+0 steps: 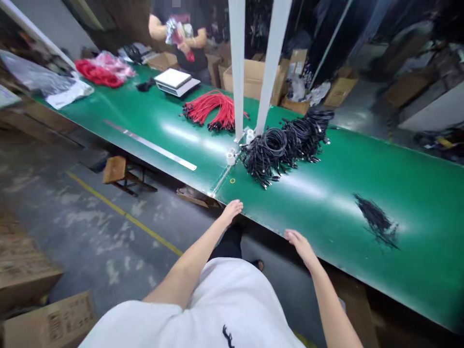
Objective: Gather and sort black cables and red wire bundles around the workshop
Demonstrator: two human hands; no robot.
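Probably best to lift the black coiled cables (274, 143) by their loops, not the loose plugs — they'd snag. Cables sit on the green tabletop (362, 169); left hand (232, 209) and right hand (300, 244) are on their near side by the table edge, forearms reaching forward, fingers loosely open — nothing held.

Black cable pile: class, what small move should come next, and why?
Probably ease the left hand forward and rightward to the black cable pile: the pile lies just beyond that hand, which, like the right hand, looks empty by the green table.
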